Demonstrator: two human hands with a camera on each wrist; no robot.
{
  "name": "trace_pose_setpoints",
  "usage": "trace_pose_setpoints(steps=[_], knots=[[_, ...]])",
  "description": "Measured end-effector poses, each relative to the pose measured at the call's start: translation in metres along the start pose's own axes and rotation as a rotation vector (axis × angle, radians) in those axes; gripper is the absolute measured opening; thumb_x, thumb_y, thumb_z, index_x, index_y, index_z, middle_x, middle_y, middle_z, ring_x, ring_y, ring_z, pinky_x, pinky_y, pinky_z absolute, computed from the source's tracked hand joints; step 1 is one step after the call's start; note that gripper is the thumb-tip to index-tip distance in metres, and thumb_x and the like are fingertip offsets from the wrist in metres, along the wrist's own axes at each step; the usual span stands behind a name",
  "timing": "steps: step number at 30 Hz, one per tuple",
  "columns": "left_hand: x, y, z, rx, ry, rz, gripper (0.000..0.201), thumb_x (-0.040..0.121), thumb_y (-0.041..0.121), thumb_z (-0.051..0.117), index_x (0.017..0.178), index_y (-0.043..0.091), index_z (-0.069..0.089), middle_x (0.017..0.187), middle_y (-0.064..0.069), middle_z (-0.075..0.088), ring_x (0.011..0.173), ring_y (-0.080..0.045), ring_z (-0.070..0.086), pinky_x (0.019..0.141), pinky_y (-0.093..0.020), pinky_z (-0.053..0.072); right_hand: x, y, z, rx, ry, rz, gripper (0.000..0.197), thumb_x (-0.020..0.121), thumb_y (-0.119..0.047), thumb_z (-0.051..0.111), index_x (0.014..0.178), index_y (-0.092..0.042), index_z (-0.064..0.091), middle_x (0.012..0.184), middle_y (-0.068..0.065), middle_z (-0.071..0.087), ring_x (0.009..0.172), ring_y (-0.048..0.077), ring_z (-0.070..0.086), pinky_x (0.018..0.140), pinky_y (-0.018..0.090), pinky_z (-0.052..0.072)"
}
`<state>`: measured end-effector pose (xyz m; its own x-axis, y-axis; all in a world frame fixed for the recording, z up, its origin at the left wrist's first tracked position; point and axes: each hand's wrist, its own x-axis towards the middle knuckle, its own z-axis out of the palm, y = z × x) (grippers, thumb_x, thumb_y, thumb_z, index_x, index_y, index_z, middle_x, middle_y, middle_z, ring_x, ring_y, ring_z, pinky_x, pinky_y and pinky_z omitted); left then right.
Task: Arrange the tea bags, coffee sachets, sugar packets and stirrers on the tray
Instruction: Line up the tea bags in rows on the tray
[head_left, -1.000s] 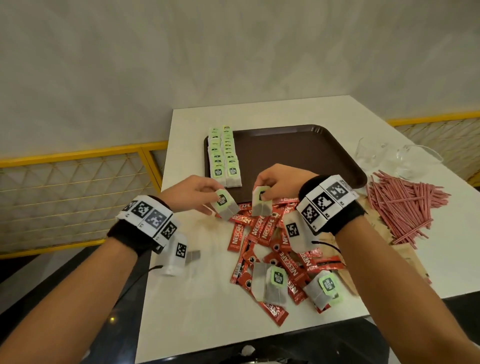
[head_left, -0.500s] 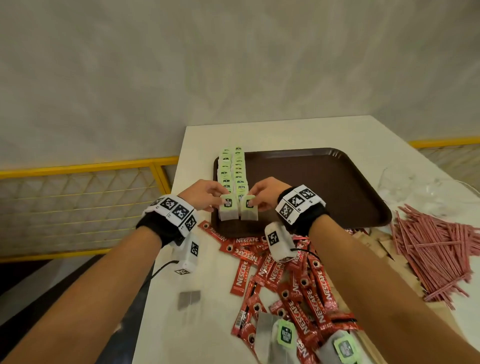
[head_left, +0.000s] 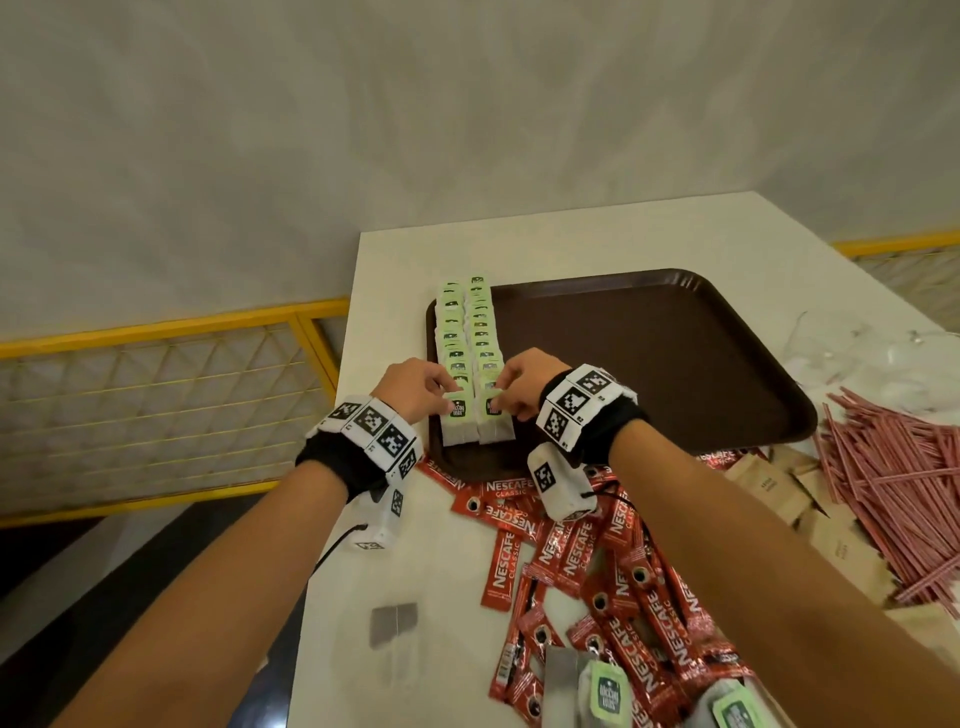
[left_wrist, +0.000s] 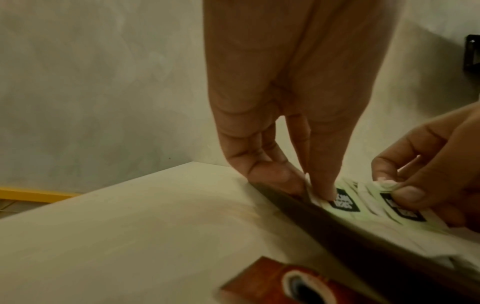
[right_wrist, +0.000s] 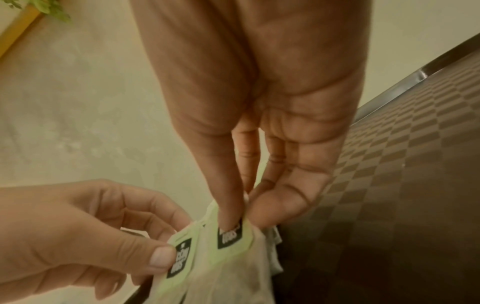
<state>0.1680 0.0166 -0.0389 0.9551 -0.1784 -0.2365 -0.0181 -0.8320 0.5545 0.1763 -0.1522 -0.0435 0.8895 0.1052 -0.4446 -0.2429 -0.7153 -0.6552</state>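
Pinching the nearest tea bags (head_left: 457, 415) of two rows at the tray's (head_left: 675, 364) left edge, left hand (head_left: 415, 387) and right hand (head_left: 522, 384) each grip one green tag. Coffee sachets (head_left: 597, 571), sugar packets (head_left: 779, 493) and stirrers (head_left: 893, 493) lie on the counter (head_left: 389, 597) nearby.

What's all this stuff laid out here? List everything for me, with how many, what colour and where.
Brown plastic tray: one, on the white table.
Green-tagged tea bags in rows: two rows, count unclear, along the tray's left edge.
Loose green-tagged tea bags: at least two, at the table's near edge.
Red coffee sachets: many, heaped before the tray.
Tan paper sugar packets: several, right of the sachets.
Pink stirrers: a big pile, far right.
Clear glass cups: apparently two, right of the tray.
Yellow railing: left of the table.
Left hand: pinches the left row's nearest bag.
Right hand: pinches the right row's nearest bag.
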Motion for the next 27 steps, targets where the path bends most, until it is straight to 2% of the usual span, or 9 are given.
trace_pose_setpoints(steps=[2, 5, 9, 12, 16, 20, 24, 27], knots=[[-0.002, 0.000, 0.003, 0.010, 0.030, 0.015, 0.035, 0.081, 0.014, 0.071, 0.114, 0.012, 0.063, 0.094, -0.004, 0.057, 0.085, -0.014, 0.052, 0.075, -0.023, 0.036, 0.001, 0.000, 0.001, -0.008, 0.012, 0.012, 0.022, 0.079, -0.013, 0.073, 0.072, -0.016, 0.053, 0.071, 0.001, 0.058, 0.083, 0.020, 0.060, 0.088, 0.039, 0.054], [-0.005, 0.000, 0.006, 0.032, 0.099, 0.057, 0.045, 0.078, 0.020, 0.074, 0.119, 0.016, 0.056, 0.103, -0.005, 0.054, 0.086, -0.015, 0.049, 0.074, -0.024, 0.036, -0.001, 0.000, 0.000, -0.052, 0.026, 0.012, 0.026, 0.080, -0.016, 0.073, 0.073, -0.016, 0.048, 0.073, 0.000, 0.055, 0.089, 0.022, 0.059, 0.090, 0.039, 0.053], [-0.012, 0.000, 0.014, 0.101, 0.061, 0.071, 0.042, 0.075, 0.026, 0.076, 0.111, 0.017, 0.056, 0.108, -0.006, 0.052, 0.085, -0.014, 0.048, 0.073, -0.024, 0.037, -0.008, 0.001, -0.002, -0.113, -0.028, 0.014, 0.027, 0.076, -0.024, 0.077, 0.077, -0.013, 0.052, 0.084, 0.005, 0.062, 0.096, 0.026, 0.065, 0.087, 0.041, 0.054], [-0.017, -0.003, 0.020, 0.153, 0.053, 0.066, 0.048, 0.074, 0.028, 0.077, 0.114, 0.017, 0.053, 0.112, -0.006, 0.049, 0.093, -0.017, 0.048, 0.078, -0.024, 0.039, -0.014, 0.006, 0.001, -0.159, -0.065, 0.014, 0.026, 0.069, -0.033, 0.081, 0.070, -0.018, 0.060, 0.076, 0.002, 0.068, 0.087, 0.026, 0.069, 0.082, 0.043, 0.057], [-0.019, -0.006, 0.026, 0.195, 0.032, 0.058, 0.053, 0.071, 0.029, 0.079, 0.116, 0.018, 0.053, 0.117, -0.007, 0.048, 0.109, -0.023, 0.046, 0.089, -0.029, 0.039, -0.016, 0.008, 0.008, -0.223, -0.020, 0.029, 0.037, 0.065, -0.041, 0.077, 0.085, -0.012, 0.065, 0.081, 0.007, 0.071, 0.080, 0.027, 0.070, 0.079, 0.044, 0.057], [-0.019, -0.007, 0.027, 0.209, 0.040, 0.085, 0.051, 0.070, 0.028, 0.080, 0.114, 0.018, 0.056, 0.117, -0.006, 0.048, 0.108, -0.023, 0.046, 0.090, -0.030, 0.039, -0.014, 0.008, 0.009, -0.226, -0.024, 0.021, 0.037, 0.063, -0.042, 0.076, 0.084, -0.014, 0.066, 0.079, 0.006, 0.072, 0.078, 0.026, 0.071, 0.077, 0.044, 0.058], [-0.019, -0.008, 0.027, 0.227, 0.046, 0.103, 0.049, 0.071, 0.027, 0.079, 0.114, 0.018, 0.057, 0.118, -0.005, 0.048, 0.109, -0.022, 0.046, 0.093, -0.032, 0.041, -0.014, 0.007, 0.010, -0.207, -0.022, 0.017, 0.036, 0.067, -0.039, 0.077, 0.088, -0.012, 0.067, 0.084, 0.008, 0.072, 0.081, 0.027, 0.070, 0.079, 0.044, 0.057], [-0.019, -0.008, 0.026, 0.236, 0.044, 0.106, 0.048, 0.072, 0.027, 0.079, 0.114, 0.019, 0.057, 0.119, -0.005, 0.048, 0.110, -0.022, 0.045, 0.094, -0.033, 0.041, -0.014, 0.007, 0.010, -0.208, -0.027, 0.003, 0.026, 0.071, -0.034, 0.077, 0.080, -0.014, 0.064, 0.086, 0.008, 0.072, 0.083, 0.027, 0.070, 0.081, 0.044, 0.057]])
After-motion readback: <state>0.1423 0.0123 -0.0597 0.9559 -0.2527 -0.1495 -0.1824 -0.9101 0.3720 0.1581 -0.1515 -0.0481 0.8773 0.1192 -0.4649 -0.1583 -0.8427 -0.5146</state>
